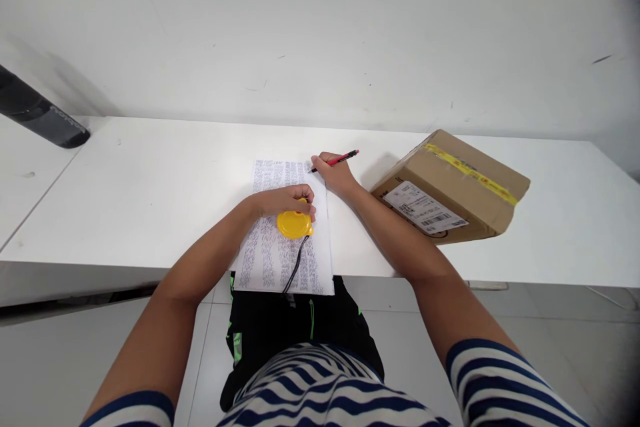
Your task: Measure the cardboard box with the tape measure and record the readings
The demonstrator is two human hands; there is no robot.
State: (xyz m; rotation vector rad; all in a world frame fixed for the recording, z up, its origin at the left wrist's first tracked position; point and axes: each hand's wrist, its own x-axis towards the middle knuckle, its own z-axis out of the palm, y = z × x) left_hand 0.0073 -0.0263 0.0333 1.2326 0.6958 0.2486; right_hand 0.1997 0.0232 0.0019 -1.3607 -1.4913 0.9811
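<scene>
My right hand (334, 172) grips a red and black pen (343, 158), its tip at the upper right part of a sheet of paper (270, 250). Columns of blue handwriting fill much of the sheet, whose lower end sticks out over the table's front edge. Resting over the middle of the page, my left hand (290, 200) has its fingers curled around the top of a round yellow tape measure (294, 225). A black wrist cord (298, 263) trails from the tape measure down across the paper.
To the right, a taped cardboard box (470, 173) with a shipping label (425, 207) stands tilted on the white table (165, 193), close to my right forearm. A dark cylindrical object (45, 117) lies at the far left. A wall runs along the back.
</scene>
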